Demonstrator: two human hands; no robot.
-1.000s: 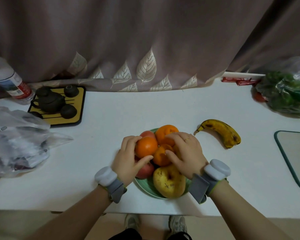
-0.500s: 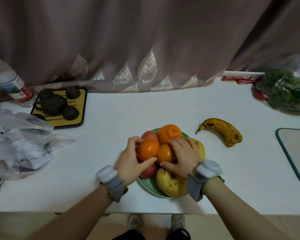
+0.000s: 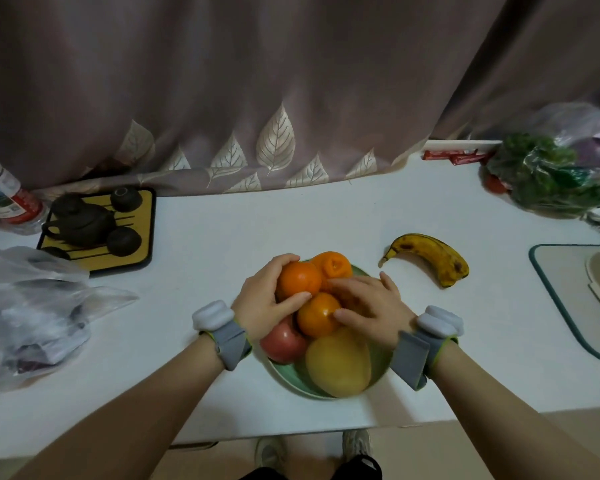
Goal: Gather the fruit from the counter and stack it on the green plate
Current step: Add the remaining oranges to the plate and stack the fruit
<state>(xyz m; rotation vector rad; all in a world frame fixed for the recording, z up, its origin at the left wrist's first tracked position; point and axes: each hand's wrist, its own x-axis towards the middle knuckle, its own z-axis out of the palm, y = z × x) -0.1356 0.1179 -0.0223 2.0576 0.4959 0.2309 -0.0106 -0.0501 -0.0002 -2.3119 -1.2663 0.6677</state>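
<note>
Fruit is heaped on a green plate (image 3: 281,370) near the front edge of a white counter (image 3: 243,230), seen from above by a head camera. The person's left hand (image 3: 262,301) curls around an orange (image 3: 299,280) at the top left of the pile, fingers over its far side and thumb pressed under its near side. The right hand (image 3: 373,308) lies flat and spread over the right side of the heap, its fingertips (image 3: 340,313) resting on a second orange (image 3: 317,315) in the middle; it grips nothing. A third orange (image 3: 333,266), with a puckered top, sits at the back of the pile, touching the first. A red apple (image 3: 283,344) rests at the plate's left front, partly under the left hand, and a large yellow fruit (image 3: 338,363), perhaps a mango or pear, fills the front of the plate. Both wrists wear grey bands with pale pods.

A spotted banana (image 3: 430,256) lies alone on the counter, to the right of the plate and apart from it. At the back left, a yellow tray (image 3: 142,237) holds a dark teapot (image 3: 80,223) and small dark cups. Crumpled clear plastic bags (image 3: 32,313) sit at the far left, with a plastic bottle (image 3: 4,199) behind them. A bag of leafy greens (image 3: 548,174) lies at the back right, and a green-edged board (image 3: 565,299) shows at the right edge. A brown leaf-patterned curtain (image 3: 257,81) hangs behind the counter.
</note>
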